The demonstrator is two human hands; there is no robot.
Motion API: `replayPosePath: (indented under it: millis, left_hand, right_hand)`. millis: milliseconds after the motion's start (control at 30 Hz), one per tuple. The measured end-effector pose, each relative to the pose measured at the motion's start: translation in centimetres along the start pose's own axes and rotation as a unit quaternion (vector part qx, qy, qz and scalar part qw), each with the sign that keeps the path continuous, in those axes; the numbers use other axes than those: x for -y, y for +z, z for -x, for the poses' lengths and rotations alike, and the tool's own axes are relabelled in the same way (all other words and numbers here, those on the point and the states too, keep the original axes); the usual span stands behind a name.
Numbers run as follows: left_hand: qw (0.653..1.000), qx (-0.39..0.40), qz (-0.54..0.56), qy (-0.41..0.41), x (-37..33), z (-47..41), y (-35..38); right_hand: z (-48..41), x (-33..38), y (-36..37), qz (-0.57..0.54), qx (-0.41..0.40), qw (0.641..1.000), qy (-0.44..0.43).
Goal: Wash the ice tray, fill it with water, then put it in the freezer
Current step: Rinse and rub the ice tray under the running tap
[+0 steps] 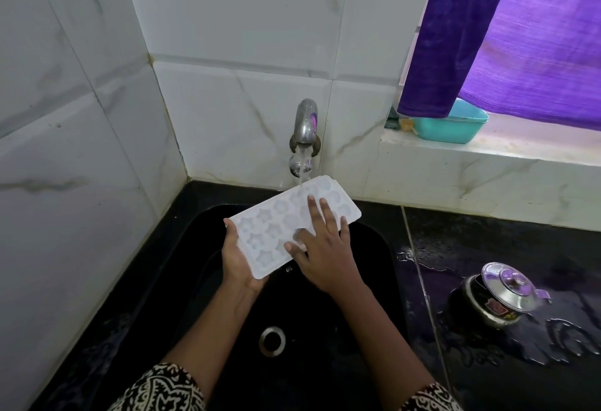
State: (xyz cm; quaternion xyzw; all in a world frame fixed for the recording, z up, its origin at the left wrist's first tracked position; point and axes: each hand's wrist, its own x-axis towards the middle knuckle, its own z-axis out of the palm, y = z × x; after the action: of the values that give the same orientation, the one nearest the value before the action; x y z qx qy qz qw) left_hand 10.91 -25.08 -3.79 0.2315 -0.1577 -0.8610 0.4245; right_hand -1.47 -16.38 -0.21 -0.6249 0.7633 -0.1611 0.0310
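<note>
Ice tray (270, 228) tilted over sink (357, 306), far end under running tap (305, 124). Left hand (237, 257) grips near end, thumb on rim. Right hand (325, 248): fingers (323, 212) spread flat on top. Likely light, wet, slippery, a bit flexy; hold by the rims.

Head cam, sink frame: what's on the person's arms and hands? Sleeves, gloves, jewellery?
No gloves: the left hand and right hand are bare, and so are both forearms. No watch, bangle or ring shows. The left sleeve and right sleeve show only at the bottom edge: black fabric with a cream swirling print.
</note>
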Motion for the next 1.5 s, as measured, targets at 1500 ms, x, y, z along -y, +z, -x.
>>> replayPosePath:
  millis: [1500]
  left_hand:
    - [1.0, 0.001, -0.016, 0.015, 0.3, 0.3, -2.2]
  right_hand:
    - [1.4, -0.4, 2.4, 0.021, 0.007, 1.0, 0.007]
